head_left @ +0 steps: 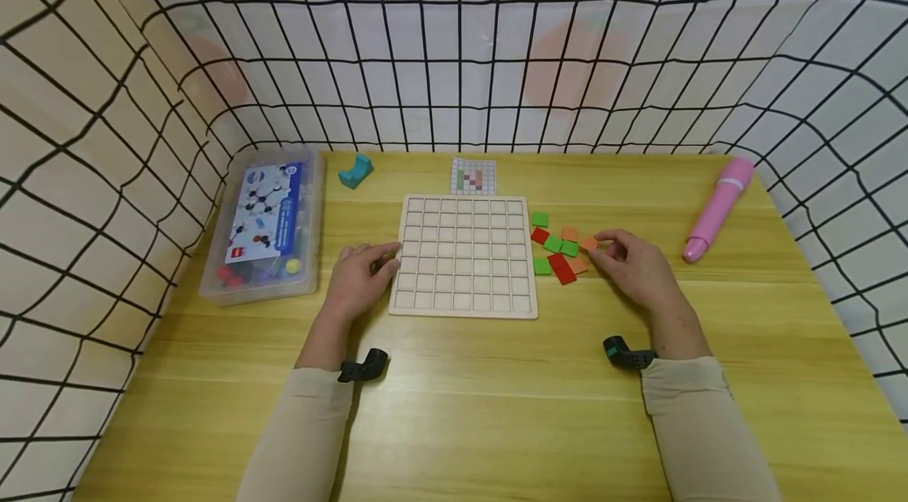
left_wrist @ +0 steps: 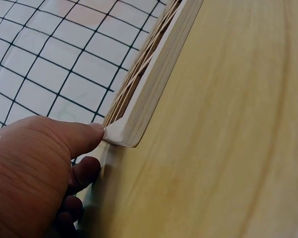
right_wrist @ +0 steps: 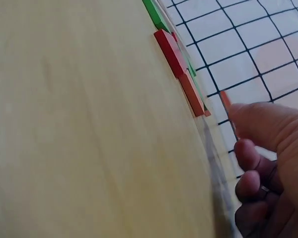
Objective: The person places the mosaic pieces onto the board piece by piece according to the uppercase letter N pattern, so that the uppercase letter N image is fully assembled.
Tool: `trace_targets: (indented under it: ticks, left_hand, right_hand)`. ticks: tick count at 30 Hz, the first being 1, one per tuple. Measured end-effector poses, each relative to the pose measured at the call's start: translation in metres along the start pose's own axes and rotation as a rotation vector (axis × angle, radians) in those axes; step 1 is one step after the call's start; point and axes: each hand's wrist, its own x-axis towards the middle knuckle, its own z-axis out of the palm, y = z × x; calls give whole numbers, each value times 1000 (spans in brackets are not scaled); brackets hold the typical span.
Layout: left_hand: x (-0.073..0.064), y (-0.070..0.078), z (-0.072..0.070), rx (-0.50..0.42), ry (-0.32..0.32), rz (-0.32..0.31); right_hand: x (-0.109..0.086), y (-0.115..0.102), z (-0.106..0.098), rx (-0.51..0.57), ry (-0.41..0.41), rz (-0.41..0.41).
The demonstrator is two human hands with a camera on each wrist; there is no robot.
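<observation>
With fingers and thumb of the right hand (head_left: pixel 641 265), pinching an orange tile (head_left: pixel 588 243), right of centre in the head view; seen edge-on in the right wrist view as a thin strip, apart from the pile there; roughly square, so without a clear long axis; well away from the left hand (head_left: pixel 357 277). Leftward from the pinch, past a scatter of loose green, red and orange tiles (head_left: pixel 552 243), to the right edge of the gridded board (head_left: pixel 464 256) at mid-frame; at the opposite edge, touching the rim with the left thumb, with fingers loosely bent and no firm grip to be seen. Bounded just above by a small pattern card (head_left: pixel 474 176); farther out, flanked by a plastic box (head_left: pixel 266 218) at left and a pink cylinder (head_left: pixel 718 210) at upper right; most room for moving over the wooden table (head_left: pixel 489 407), toward the bottom of the frame.
</observation>
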Motion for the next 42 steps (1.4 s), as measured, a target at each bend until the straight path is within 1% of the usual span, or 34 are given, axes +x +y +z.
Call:
trace_targets:
  ticks: [4, 9, 13, 20, 24, 29, 37, 40, 42]
  left_hand:
    - [-1, -1, 0, -1, -3, -2]
    - [0, 0, 0, -4, -2, 5]
    - [-1, 0, -1, -6, -3, -1]
    - [-1, 1, -1, -9, 1, -12]
    - [-1, 1, -1, -6, 1, -15]
    - [-1, 0, 0, -9, 3, -8]
    - [-1, -1, 0, -16, 4, -7]
    - [0, -2, 1, -9, 2, -5]
    - [0, -3, 1, -9, -1, -6]
  right_hand:
    - [2, -10, 1, 35, -10, -5]
    - [5, -26, 4, 31, -25, -56]
    - [7, -38, 8, 28, -56, -71]
    - [19, -56, 23, 16, -76, -107]
    - [24, -70, 32, 40, -108, -111]
    - [31, -85, 42, 61, -147, -146]
    - [39, -103, 57, 5, -206, -212]
    - [41, -109, 61, 1, -225, -216]
    - [42, -114, 62, 2, -236, -205]
